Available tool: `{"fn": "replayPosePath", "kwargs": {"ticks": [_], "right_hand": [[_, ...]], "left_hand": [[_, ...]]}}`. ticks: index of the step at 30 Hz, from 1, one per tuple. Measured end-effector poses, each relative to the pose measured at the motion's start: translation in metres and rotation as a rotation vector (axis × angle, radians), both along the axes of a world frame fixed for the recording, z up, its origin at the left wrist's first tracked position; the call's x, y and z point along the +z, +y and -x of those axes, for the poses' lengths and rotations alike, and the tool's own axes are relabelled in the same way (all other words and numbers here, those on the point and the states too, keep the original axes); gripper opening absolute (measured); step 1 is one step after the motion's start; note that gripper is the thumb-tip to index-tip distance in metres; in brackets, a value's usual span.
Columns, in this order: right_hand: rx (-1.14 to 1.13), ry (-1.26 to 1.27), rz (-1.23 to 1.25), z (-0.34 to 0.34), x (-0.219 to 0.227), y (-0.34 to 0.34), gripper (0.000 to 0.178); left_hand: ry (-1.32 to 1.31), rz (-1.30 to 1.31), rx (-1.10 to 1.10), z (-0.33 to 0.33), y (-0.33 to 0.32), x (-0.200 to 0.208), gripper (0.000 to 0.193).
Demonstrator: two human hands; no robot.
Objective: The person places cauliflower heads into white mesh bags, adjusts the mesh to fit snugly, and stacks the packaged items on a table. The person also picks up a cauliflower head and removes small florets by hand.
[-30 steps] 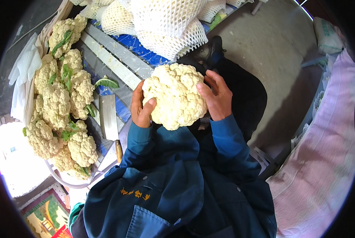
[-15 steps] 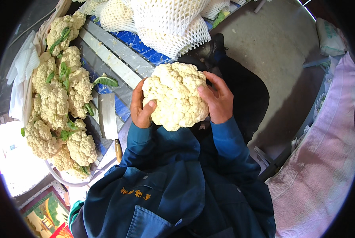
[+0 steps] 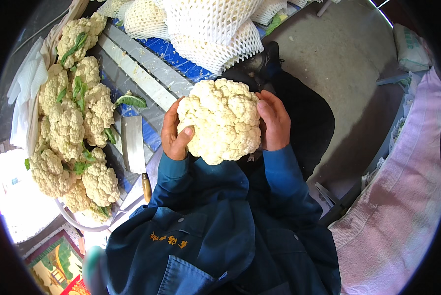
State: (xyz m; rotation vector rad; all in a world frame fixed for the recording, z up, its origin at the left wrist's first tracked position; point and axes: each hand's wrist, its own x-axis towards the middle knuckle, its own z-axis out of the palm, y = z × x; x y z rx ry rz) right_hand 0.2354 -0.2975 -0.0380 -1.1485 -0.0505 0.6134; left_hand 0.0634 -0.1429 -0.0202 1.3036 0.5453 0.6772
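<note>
A large trimmed cauliflower (image 3: 219, 120) is held in front of my body, its white curd facing up. My left hand (image 3: 174, 132) grips its left side, thumb pressed on the curd and fingers reaching behind. At the opposite side my right hand (image 3: 274, 120) supports the head, with fingers around its edge and thumb along it. The underside of the cauliflower is hidden. Left of my left hand, a cleaver (image 3: 133, 145) with a broad blade and wooden handle lies on the table. Next to the blade is a loose green leaf (image 3: 131, 100).
Several cauliflowers (image 3: 66, 128) are piled at the left, beside white netting (image 3: 26, 93). Foam-mesh sleeves (image 3: 210, 29), some around heads, lie at the far edge of the slatted blue-and-grey table (image 3: 137, 69). A pink cloth (image 3: 393, 206) covers something at the right; a sack (image 3: 410, 49) stands beyond.
My right thumb has shifted off the top of the curd toward its right edge. The cauliflower has turned slightly, while my left hand keeps nearly the same hold.
</note>
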Motion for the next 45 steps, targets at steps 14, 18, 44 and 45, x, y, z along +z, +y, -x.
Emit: {"fn": "replayPosePath", "kwargs": {"ticks": [14,18,44,45], "right_hand": [[0.196,0.285,-0.194,-0.014,-0.001,0.009,0.032],[0.256,0.357,-0.282,-0.012,0.011,0.006,0.032],[0.513,-0.087,-0.251,0.005,0.050,-0.010,0.043],[0.518,-0.107,-0.246,0.006,0.051,-0.011,0.043]], "left_hand": [[0.021,-0.144,-0.087,0.002,-0.003,0.008,0.086],[0.015,-0.156,-0.076,0.005,-0.003,0.000,0.088],[0.319,-1.117,-0.550,-0.021,0.030,0.103,0.101],[0.303,-1.138,-0.563,-0.023,0.029,0.106,0.102]]}}
